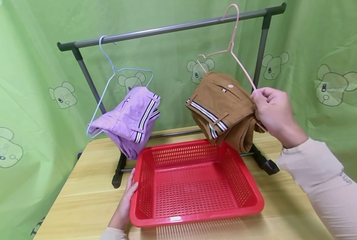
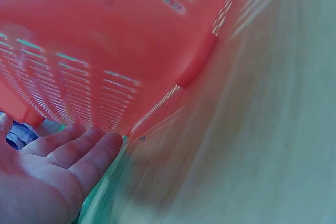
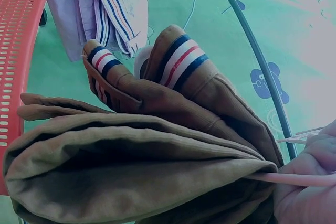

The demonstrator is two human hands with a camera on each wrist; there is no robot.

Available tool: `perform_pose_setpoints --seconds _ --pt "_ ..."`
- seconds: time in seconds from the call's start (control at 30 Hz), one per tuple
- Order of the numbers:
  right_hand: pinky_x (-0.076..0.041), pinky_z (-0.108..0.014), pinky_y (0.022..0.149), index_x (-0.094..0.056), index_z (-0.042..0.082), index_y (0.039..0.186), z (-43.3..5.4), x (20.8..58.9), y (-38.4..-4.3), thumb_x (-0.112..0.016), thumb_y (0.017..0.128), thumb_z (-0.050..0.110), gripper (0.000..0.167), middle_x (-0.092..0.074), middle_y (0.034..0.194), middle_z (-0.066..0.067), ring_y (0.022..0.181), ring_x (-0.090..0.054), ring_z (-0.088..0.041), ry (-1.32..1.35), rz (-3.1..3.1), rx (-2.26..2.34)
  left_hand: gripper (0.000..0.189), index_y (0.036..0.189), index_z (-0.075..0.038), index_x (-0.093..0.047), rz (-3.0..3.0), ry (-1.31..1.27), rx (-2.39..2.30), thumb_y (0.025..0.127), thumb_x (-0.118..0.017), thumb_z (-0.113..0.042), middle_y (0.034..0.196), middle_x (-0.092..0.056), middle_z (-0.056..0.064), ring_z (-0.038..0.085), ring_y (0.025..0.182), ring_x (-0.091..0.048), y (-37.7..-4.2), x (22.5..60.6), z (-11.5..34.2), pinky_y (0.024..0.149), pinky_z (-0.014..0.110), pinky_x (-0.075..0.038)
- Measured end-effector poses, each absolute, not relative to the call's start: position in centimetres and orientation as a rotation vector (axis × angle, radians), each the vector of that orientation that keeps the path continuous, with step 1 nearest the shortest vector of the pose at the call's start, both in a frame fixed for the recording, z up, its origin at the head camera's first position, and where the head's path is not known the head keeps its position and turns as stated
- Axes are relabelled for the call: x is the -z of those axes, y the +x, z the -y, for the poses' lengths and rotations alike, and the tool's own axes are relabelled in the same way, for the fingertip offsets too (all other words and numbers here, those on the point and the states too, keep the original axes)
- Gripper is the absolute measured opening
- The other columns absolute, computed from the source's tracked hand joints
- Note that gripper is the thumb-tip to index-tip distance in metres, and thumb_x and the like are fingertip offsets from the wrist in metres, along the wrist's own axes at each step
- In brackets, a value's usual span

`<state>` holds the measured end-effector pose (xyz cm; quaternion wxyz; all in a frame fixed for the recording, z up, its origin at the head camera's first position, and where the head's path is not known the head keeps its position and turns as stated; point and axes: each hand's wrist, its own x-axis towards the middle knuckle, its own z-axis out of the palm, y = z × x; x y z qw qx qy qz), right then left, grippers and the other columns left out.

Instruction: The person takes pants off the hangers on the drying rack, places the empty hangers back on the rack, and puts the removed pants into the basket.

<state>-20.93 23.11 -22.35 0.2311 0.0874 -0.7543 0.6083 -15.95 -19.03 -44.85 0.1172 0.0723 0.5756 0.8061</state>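
My right hand (image 1: 274,111) pinches the lower right corner of a pink hanger (image 1: 241,65), whose hook overlaps the rack's rail in the head view. Folded brown trousers (image 1: 223,96) with a striped waistband hang from this hanger, close beside my fingers. In the right wrist view, the trousers' brown folds (image 3: 131,166) fill the foreground, and the pink bar runs into my hand. Low on the left, my left hand (image 1: 125,203) is against the side of a red plastic basket (image 1: 196,218). Its fingers (image 2: 94,158) lie straight along the basket's slotted wall in the left wrist view.
A grey metal clothes rack (image 1: 166,30) stands on the wooden table (image 1: 82,186) behind the basket. From its left end hangs a blue hanger (image 1: 107,81) holding folded purple trousers (image 1: 127,116). Green sheeting (image 1: 172,53) with mouse drawings surrounds the table.
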Motion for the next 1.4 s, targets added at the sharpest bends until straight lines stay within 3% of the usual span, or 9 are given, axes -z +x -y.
perform_pose_setpoints --seconds 0.8,1.13,1.27,1.4 --pt "-0.024 -0.026 0.033 -0.06 -0.003 0.091 -23.3 23.7 -20.5 -0.048 0.102 0.011 0.021 -0.046 0.055 0.0 0.04 -0.037 -0.009 0.351 1.973 -1.902 0.063 0.155 -0.032 0.0 -1.696 0.213 -2.376 0.105 -0.038 -0.032 0.152 -0.023 0.022 0.033 0.122 -0.05 -16.0 44.8 19.1 0.097 0.048 -0.045" --pt "-0.022 -0.026 0.032 -0.06 -0.003 0.088 -23.1 24.3 -20.6 -0.049 0.101 0.009 0.021 -0.045 0.054 0.0 0.038 -0.036 -0.009 0.388 1.918 -1.98 0.059 0.153 -0.027 -0.011 -1.806 0.126 -2.378 0.104 -0.044 -0.025 0.123 -0.054 0.018 0.029 0.102 -0.063 -16.0 44.1 19.1 0.085 0.044 -0.053" --pt "-0.022 -0.026 0.032 -0.06 -0.003 0.086 -23.1 24.4 -20.6 -0.049 0.101 0.007 0.021 -0.045 0.054 0.0 0.038 -0.035 -0.009 0.406 1.876 -2.027 0.058 0.151 -0.026 -0.015 -1.88 0.14 -2.373 0.103 -0.046 -0.02 0.115 -0.057 0.018 0.028 0.092 -0.066 -16.1 43.7 19.1 0.078 0.042 -0.056" --pt "-0.021 -0.026 0.033 -0.06 -0.004 0.086 -23.1 24.4 -20.4 -0.05 0.101 0.007 0.021 -0.045 0.054 -0.001 0.038 -0.034 -0.009 0.409 1.857 -2.058 0.059 0.152 -0.023 -0.015 -1.96 0.136 -2.351 0.103 -0.048 -0.017 0.119 -0.054 0.021 0.027 0.091 -0.066 -16.2 43.2 19.1 0.077 0.041 -0.057"
